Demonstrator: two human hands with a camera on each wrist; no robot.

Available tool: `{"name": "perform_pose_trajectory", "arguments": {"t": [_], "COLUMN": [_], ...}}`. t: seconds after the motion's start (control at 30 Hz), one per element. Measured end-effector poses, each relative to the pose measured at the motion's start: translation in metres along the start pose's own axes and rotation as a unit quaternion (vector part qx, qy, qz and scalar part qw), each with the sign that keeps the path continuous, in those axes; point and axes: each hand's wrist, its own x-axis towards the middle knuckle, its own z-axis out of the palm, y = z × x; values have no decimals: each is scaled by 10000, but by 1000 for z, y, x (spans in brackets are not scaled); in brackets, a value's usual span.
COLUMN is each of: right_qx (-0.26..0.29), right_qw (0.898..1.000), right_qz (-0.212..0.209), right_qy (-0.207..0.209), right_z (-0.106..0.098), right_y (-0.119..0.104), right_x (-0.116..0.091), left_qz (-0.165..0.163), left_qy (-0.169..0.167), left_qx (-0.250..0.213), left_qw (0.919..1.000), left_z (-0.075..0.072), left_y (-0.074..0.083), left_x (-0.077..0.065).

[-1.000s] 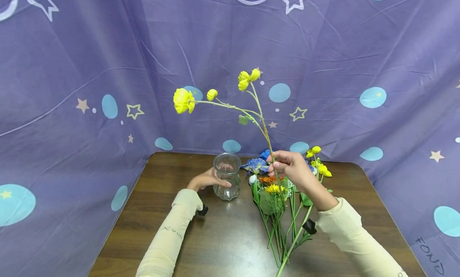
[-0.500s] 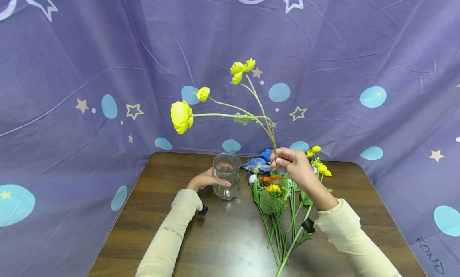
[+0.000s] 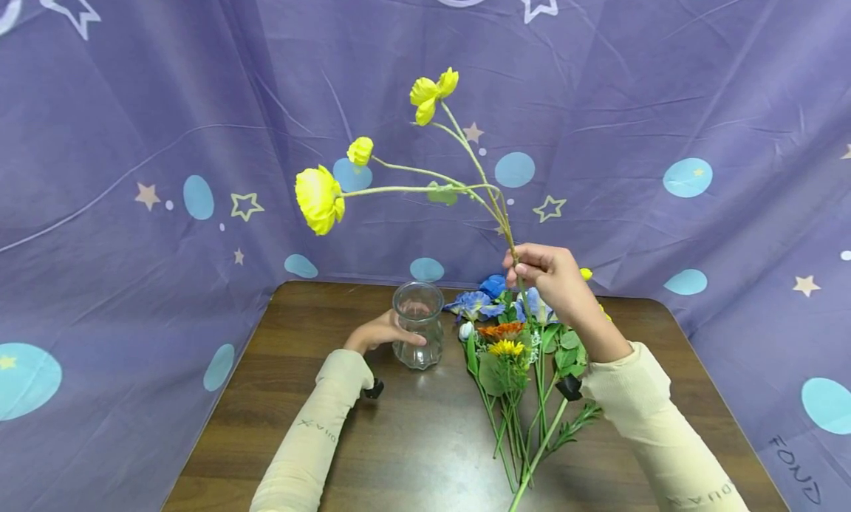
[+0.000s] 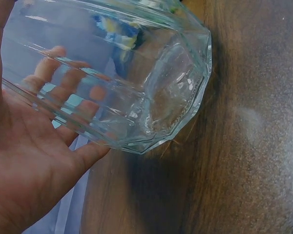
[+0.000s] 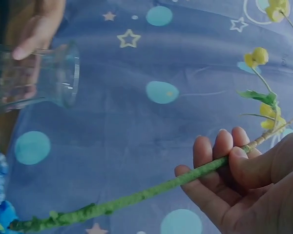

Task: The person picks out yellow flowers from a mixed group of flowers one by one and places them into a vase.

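Note:
A clear glass vase (image 3: 425, 335) with a flared rim stands upright on the wooden table. My left hand (image 3: 387, 332) wraps round its left side, thumb in front; in the left wrist view the fingers show through the glass (image 4: 171, 83). To the right and higher, my right hand (image 3: 550, 275) pinches the stem of a yellow flower spray (image 3: 320, 199) between thumb and fingers. Its blooms lean up and left, above the vase. The right wrist view shows the thick green stem (image 5: 132, 199) running down past my fingers to a bare lower end.
Below my right hand lies a pile of flowers: blue blooms (image 3: 473, 304), an orange one (image 3: 501, 330), a yellow one (image 3: 507, 349) and several green stems (image 3: 541, 445). The brown table (image 3: 266, 423) meets a purple patterned cloth (image 3: 199, 128) behind and at the sides.
My right hand has risen with the yellow flower spray, whose blooms have moved up and left. My left hand and the vase have stayed where they were.

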Motion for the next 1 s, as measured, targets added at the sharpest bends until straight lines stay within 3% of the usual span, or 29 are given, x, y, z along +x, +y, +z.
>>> {"name": "perform_pose_trajectory", "arguments": {"t": [0.57, 0.83, 1.0], "right_qx": [146, 421, 326], "right_qw": [9997, 9989, 9994], "right_qz": [-48, -66, 84], "right_qy": [170, 210, 94], "right_z": [-5, -3, 2], "right_y": [-37, -43, -41], "right_x": [40, 57, 68], "left_qz": [-63, -126, -66], "left_qy": [-52, -74, -47], "left_qx": [-75, -6, 3], "left_qw": [9999, 9999, 10000], "left_z": [-1, -1, -2], "left_y": [0, 0, -2], "left_x": [0, 0, 0]}}
